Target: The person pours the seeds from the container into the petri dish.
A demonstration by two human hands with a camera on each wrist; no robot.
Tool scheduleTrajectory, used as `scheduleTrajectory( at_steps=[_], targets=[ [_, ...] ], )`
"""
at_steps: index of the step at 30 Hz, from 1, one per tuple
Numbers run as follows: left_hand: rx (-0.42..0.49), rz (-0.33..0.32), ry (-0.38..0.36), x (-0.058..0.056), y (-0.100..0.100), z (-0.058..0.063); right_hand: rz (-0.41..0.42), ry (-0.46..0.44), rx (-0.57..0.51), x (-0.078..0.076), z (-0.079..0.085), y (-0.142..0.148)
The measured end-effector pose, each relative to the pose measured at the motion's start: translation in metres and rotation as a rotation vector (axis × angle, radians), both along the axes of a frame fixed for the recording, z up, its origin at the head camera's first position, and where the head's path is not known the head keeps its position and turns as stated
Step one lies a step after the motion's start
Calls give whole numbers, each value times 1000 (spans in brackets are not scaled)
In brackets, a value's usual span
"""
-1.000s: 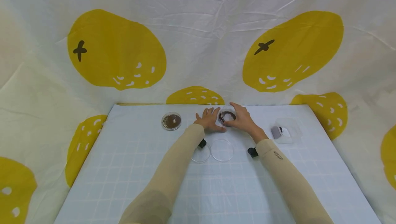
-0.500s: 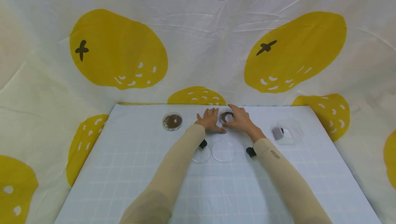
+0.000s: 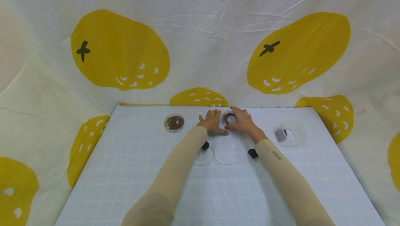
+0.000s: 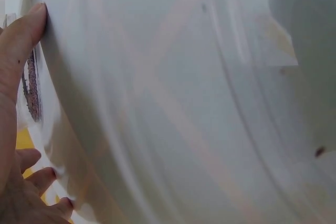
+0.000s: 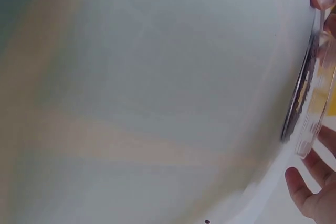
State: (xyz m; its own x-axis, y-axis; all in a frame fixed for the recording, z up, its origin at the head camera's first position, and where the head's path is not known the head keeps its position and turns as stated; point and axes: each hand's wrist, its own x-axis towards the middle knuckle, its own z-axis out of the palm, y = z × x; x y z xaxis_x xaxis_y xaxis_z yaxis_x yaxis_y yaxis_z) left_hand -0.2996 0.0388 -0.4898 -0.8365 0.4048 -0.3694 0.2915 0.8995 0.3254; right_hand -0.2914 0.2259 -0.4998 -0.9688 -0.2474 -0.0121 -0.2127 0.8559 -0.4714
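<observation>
My right hand [image 3: 244, 120] curls around a clear round petri dish lid [image 5: 317, 114], thumb on the near side and fingers at the far side. Below this lid is a petri dish [image 3: 228, 117] of dark brown grains with a white patch. In the right wrist view, the lid's clear rim sits slightly offset over the dark layer [image 5: 300, 100]. My left hand [image 3: 212, 122] lies just left of the dish, fingers spread and thumb pointing toward it. In the left wrist view, the dish's edge [image 4: 32, 90] shows beyond the left thumb.
Another petri dish [image 3: 174, 122] of brown grains with pale bits stands farther left. Two clear round pieces lie in front of the hands, one [image 3: 225, 153] beside the other [image 3: 204, 155], partly behind the left sleeve. A clear plastic box [image 3: 290, 134] with a grey block is at right.
The right hand has lowered the clear lid from a raised tilt down onto the dish of dark grains. The left hand has stayed in place.
</observation>
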Motion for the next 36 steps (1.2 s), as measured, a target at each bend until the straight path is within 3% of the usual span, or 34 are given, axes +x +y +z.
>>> scheduleTrajectory(
  at_steps=[22,32,36],
  targets=[
    [-15,-13,14,9,-5,5,13,-27,12,3,0,-4],
    [25,-24,29,0,-8,9,15,15,-46,8,5,-1],
    [80,-69,38,-1,-9,11,-16,31,-96,16,11,1]
  ],
)
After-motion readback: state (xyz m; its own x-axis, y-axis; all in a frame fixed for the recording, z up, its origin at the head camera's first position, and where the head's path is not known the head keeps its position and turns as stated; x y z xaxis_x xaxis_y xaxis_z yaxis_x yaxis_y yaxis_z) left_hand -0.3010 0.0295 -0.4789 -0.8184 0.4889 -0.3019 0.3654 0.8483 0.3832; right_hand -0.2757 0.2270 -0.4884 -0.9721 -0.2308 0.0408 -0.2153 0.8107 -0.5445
